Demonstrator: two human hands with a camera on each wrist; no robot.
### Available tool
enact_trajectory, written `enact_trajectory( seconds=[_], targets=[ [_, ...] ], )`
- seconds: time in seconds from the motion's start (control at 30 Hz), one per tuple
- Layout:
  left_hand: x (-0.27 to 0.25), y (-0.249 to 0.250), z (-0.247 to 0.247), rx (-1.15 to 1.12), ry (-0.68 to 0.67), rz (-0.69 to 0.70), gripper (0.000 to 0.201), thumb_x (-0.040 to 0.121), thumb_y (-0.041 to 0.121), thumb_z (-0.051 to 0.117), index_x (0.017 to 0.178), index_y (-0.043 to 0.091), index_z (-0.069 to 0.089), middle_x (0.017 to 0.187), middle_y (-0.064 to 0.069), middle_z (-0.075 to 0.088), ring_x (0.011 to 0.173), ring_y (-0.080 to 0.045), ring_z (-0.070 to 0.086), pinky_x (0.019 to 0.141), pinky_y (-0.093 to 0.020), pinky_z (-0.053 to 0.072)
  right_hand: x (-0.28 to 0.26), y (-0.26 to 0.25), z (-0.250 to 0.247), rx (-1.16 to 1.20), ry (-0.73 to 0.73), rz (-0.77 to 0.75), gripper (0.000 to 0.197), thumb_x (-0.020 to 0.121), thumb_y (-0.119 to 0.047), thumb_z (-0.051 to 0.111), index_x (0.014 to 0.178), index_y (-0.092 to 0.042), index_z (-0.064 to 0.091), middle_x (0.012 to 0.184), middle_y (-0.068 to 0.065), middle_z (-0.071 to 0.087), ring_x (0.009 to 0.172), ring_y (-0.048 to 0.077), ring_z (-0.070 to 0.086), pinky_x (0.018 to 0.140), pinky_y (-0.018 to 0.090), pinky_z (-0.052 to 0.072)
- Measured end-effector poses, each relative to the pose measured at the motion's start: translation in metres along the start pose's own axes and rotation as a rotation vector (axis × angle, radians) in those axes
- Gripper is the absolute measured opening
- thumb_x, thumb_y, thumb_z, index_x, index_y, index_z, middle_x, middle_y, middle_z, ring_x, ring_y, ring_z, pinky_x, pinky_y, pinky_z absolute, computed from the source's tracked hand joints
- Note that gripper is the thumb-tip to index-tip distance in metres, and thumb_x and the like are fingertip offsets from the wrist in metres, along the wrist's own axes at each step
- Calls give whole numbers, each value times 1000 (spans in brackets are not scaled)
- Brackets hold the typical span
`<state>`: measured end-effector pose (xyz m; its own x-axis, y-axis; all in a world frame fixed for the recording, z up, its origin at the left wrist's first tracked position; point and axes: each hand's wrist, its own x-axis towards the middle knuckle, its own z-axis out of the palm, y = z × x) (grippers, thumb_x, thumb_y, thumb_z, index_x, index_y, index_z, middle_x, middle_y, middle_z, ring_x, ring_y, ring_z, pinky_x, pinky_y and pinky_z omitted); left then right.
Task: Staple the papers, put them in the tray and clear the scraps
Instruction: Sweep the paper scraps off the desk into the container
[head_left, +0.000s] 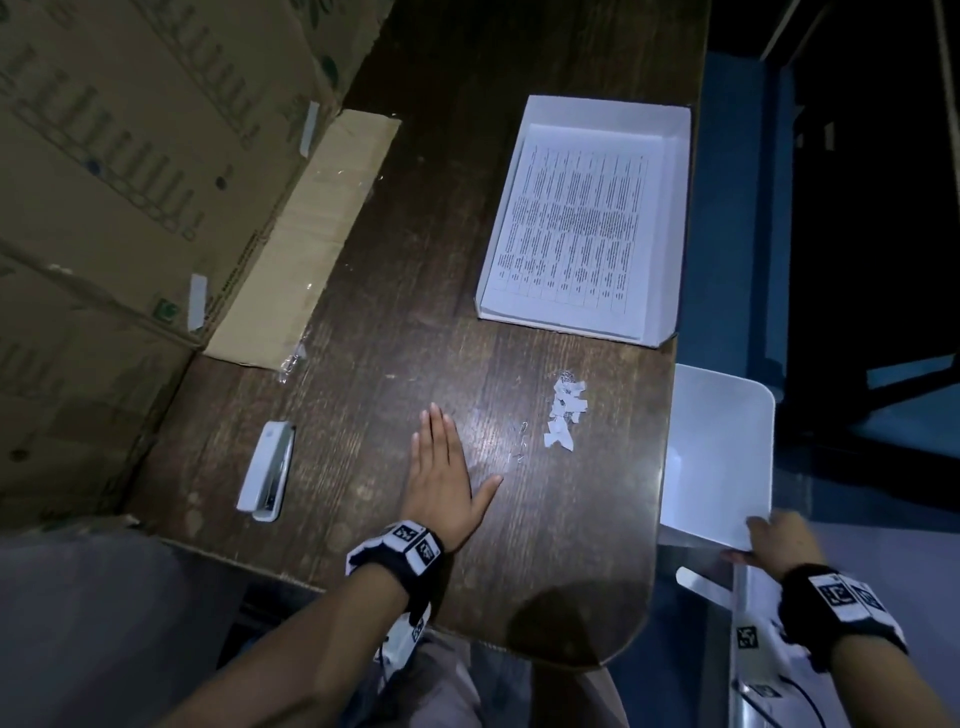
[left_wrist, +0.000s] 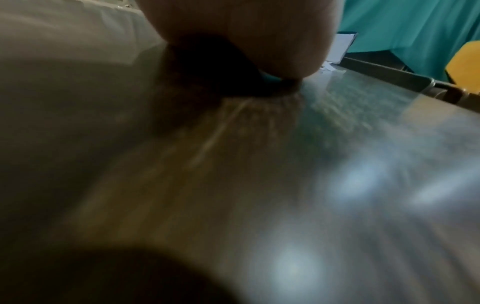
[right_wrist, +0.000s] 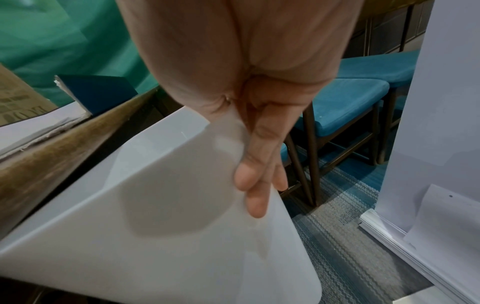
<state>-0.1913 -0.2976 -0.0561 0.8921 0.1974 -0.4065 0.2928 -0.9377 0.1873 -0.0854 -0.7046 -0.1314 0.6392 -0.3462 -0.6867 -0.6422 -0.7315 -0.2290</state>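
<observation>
Head view: the left hand (head_left: 441, 483) lies flat on the dark wooden desk (head_left: 415, 322), fingers straight and thumb spread, holding nothing. A small pile of white paper scraps (head_left: 565, 413) sits near it, towards the desk's right edge, with a few loose staples (head_left: 521, 440) between hand and pile. The printed papers (head_left: 574, 231) lie inside the white tray (head_left: 670, 218) at the far right of the desk. A white stapler (head_left: 266, 472) rests well to the left of the hand, near a cardboard box (head_left: 130, 171). The right hand (head_left: 779, 540) grips the near edge of a white bin (head_left: 722, 457), held just beside the desk's right edge.

Left wrist view: blurred; the palm (left_wrist: 233, 37) rests on the desk surface (left_wrist: 285, 185).

Right wrist view: the right hand's fingers (right_wrist: 257, 164) curl over the bin's rim (right_wrist: 182, 195), thumb hidden behind it; the bin touches the desk edge (right_wrist: 59, 144).
</observation>
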Motion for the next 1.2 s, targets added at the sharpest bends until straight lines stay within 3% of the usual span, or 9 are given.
enact_trajectory(
  seconds=[0.33,0.4,0.5,0.63,0.73,0.8,0.87,1.03,1.2],
  targets=[
    [75,53,-13,1,8,175,79,97,50,18,146,-3,-14,155,-21,-26,142,-33,-28,119,-47,-10,-16,-17,-6,49,4,-41,18,83,-8,48,72,3,58,92,32,69,86,41,66,79,45,55],
    [88,60,-18,43,-30,241,78,95,50,14,147,-2,-15,155,-20,-26,143,-34,-27,119,-46,-12,-33,-25,-12,24,41,-61,19,87,-7,48,83,6,61,97,32,67,92,41,64,79,38,50],
    [102,71,-23,115,-79,340,78,93,50,7,146,-1,-17,155,-19,-27,143,-33,-28,120,-45,-11,-44,-28,-17,43,33,-46,26,91,-8,47,100,11,62,105,32,64,100,40,62,85,39,50],
    [108,104,-22,137,-111,501,71,99,40,20,148,0,-14,158,-18,-23,145,-32,-25,120,-44,-10,-51,-30,-24,29,5,-49,25,92,-4,42,98,15,59,108,32,62,104,41,59,81,37,46],
    [105,134,-15,171,-115,595,70,99,40,19,149,0,-10,159,-18,-18,147,-31,-20,121,-44,-8,-58,-31,-30,32,-20,-27,18,94,-5,41,91,7,55,96,26,61,103,39,59,73,31,43],
    [102,154,-9,192,-134,608,71,98,41,16,149,0,-9,159,-18,-17,147,-31,-19,120,-43,-9,-56,-29,-31,47,-42,-21,17,93,-7,42,90,5,55,85,20,60,93,37,60,67,26,44],
    [99,173,-5,194,-148,589,72,97,43,14,149,-1,-9,159,-19,-17,147,-33,-20,121,-45,-7,-54,-26,-29,75,-30,-38,19,91,-10,42,90,4,56,91,22,63,83,34,60,69,30,51],
    [85,216,-3,141,-223,632,71,101,39,23,149,-2,-8,159,-20,-16,146,-33,-20,121,-46,-6,-53,-21,-27,-22,7,-102,15,89,-11,45,80,-2,52,103,26,64,87,34,58,80,36,49],
    [66,210,-23,-76,-199,632,69,102,37,24,149,2,-12,159,-15,-19,147,-25,-20,122,-42,-5,-56,-20,-29,5,2,-93,17,91,-7,46,90,5,58,103,29,64,83,35,55,78,36,47]
  ],
)
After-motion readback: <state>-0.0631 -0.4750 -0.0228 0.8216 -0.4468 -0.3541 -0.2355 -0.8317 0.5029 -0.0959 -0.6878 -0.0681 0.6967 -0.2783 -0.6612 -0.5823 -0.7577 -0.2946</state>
